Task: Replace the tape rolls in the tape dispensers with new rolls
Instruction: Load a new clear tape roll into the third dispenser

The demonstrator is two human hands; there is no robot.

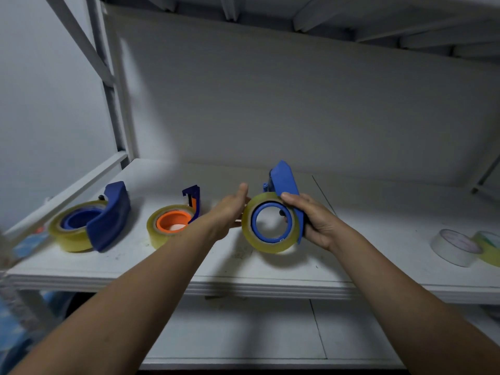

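A blue tape dispenser (284,182), loaded with a clear tape roll (270,247), is being gripped just above the white shelf (243,266) by the right hand (319,223), fingers curled round its body. The left hand (231,209) is being held flat against the roll's left edge, thumb raised. To the left, a dark blue dispenser (111,215) and an orange-cored dispenser (193,198) are lying on the shelf.

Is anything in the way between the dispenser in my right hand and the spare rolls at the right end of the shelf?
Nothing visible. Only bare shelf shows between the dispenser in the right hand and the white roll. The yellow roll sits just past it, partly hidden.
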